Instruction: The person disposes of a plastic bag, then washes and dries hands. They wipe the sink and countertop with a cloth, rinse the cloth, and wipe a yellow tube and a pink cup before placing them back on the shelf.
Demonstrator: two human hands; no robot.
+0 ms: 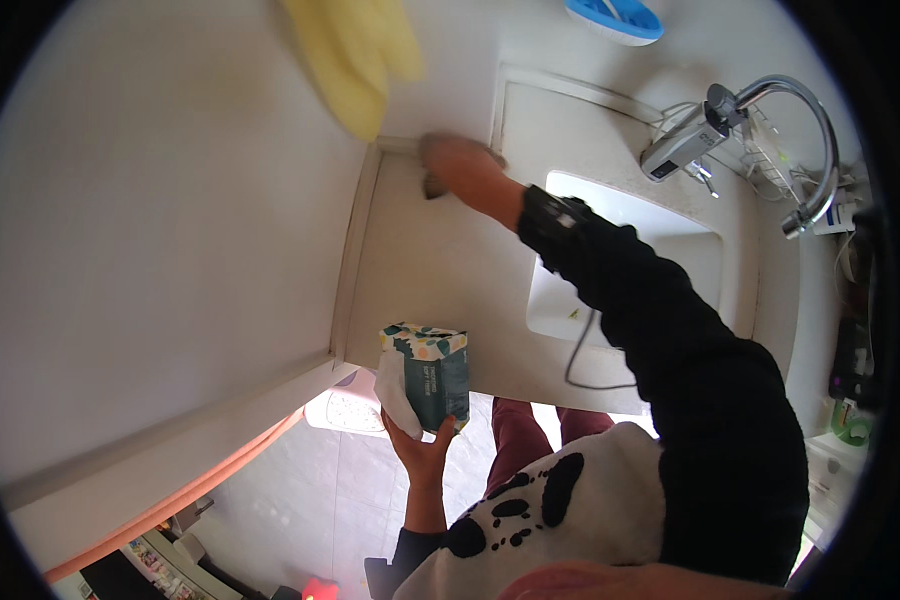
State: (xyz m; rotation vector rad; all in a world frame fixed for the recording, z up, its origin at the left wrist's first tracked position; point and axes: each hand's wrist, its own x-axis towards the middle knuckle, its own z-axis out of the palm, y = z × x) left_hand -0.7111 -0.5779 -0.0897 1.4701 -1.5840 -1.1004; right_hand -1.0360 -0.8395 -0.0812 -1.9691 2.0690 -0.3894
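Note:
My left hand grips a soft tissue pack from below. The pack is dark green with a patterned end and printed writing, and a white tissue hangs out of its side. It is held at the front edge of the white countertop. My right hand, blurred, reaches to the back left corner of the counter. It presses down on a grey cloth-like piece, mostly hidden beneath the hand.
To the right is a white sink basin, with a chrome faucet behind it. Yellow rubber gloves hang on the wall above the corner. A blue and white holder is mounted higher up. A grey cord dangles by my right sleeve.

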